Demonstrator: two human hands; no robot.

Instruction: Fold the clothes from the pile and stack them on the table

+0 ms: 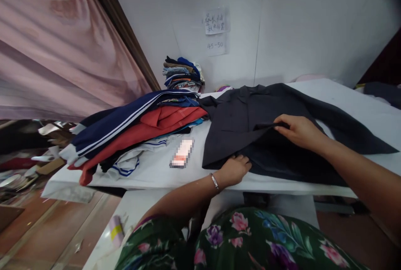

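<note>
Left hand at the near hem of the jacket, fingers slightly bent; cannot tell whether it grips. Right hand closed, thumb and fingers pinching the jacket's raised front edge. Jacket lies spread on the table. Left of jacket: clothes pile. Beyond jacket, to its left: folded stack.

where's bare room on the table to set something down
Bare white table shows at right, behind the sleeve of the dark jacket, and in a narrow strip between the clothes pile and the jacket, around the pixelated item. It's crowded at left under the pile and mid-table, where the left hand and right hand are on the jacket.
</note>
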